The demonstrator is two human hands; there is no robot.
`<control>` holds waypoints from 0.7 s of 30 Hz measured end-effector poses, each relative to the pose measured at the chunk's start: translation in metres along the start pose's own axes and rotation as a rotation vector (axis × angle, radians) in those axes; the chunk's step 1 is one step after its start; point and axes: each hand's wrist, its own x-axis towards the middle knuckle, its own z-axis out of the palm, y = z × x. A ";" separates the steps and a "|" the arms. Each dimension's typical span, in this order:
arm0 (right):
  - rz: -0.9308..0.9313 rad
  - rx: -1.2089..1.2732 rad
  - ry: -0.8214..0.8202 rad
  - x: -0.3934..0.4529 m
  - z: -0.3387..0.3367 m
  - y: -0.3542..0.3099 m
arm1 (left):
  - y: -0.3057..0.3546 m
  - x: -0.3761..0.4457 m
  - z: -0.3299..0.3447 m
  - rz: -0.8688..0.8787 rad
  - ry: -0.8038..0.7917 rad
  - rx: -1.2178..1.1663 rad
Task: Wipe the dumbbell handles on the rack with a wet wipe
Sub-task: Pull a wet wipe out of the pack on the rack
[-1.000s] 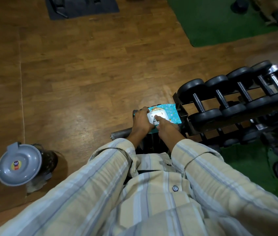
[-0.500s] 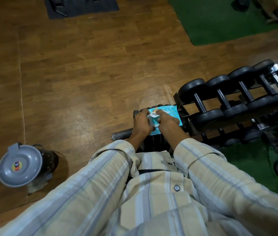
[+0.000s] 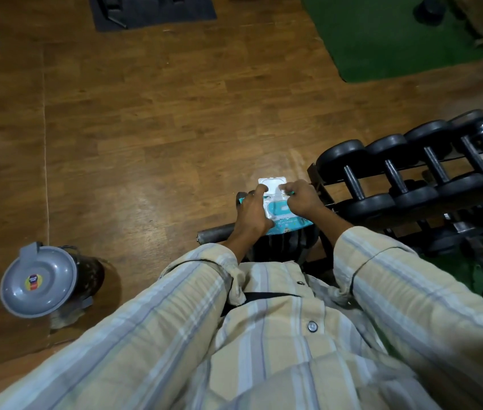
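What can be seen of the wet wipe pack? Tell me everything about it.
The wet wipe pack is a soft, flat, teal packet with small print, seemingly plastic film. Its white flip lid is swung open away from the person, baring a white-framed opening on top. The left hand grips its left side, while the right hand pinches at the opening. It sits just left of the dumbbell rack, above dark equipment; no wipe is clearly out.

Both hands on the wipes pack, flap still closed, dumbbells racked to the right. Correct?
Not quite. The head view shows the white flap open, folded back from the wipes pack. Left hand and right hand are on it; dumbbells sit racked to the right.
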 end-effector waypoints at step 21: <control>-0.124 -0.436 0.066 -0.023 0.005 0.002 | 0.002 0.007 0.010 -0.108 0.005 0.012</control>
